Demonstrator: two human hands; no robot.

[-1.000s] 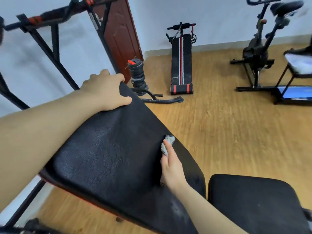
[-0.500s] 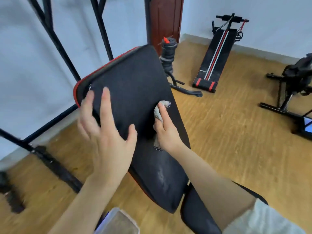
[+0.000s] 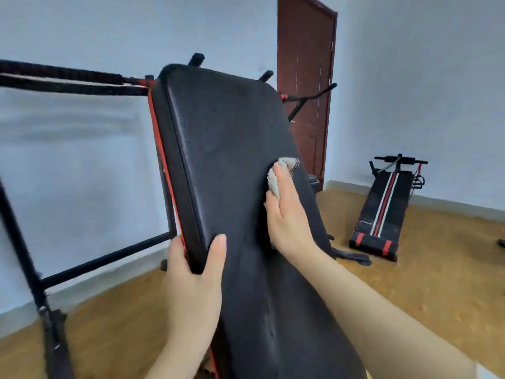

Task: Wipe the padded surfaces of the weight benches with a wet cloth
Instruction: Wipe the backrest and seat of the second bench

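Note:
The black padded backrest (image 3: 224,149) of a weight bench rises steeply in front of me, with a red stripe along its left edge. My left hand (image 3: 194,285) grips that left edge low down, thumb on the pad's face. My right hand (image 3: 287,217) presses a grey wet cloth (image 3: 281,173) flat against the pad near its right edge, about halfway up. The cloth sticks out above my fingertips. Lower on the pad I see faint smears.
A black steel rack (image 3: 24,258) with a horizontal bar stands to the left against the pale wall. A second black sit-up bench (image 3: 382,212) with red and white stripes lies on the wooden floor at right. A brown door (image 3: 306,86) is behind the backrest.
My left hand went from the pad's top edge, through open air, to gripping its left edge. My right hand with the cloth slid up the pad. The view rose.

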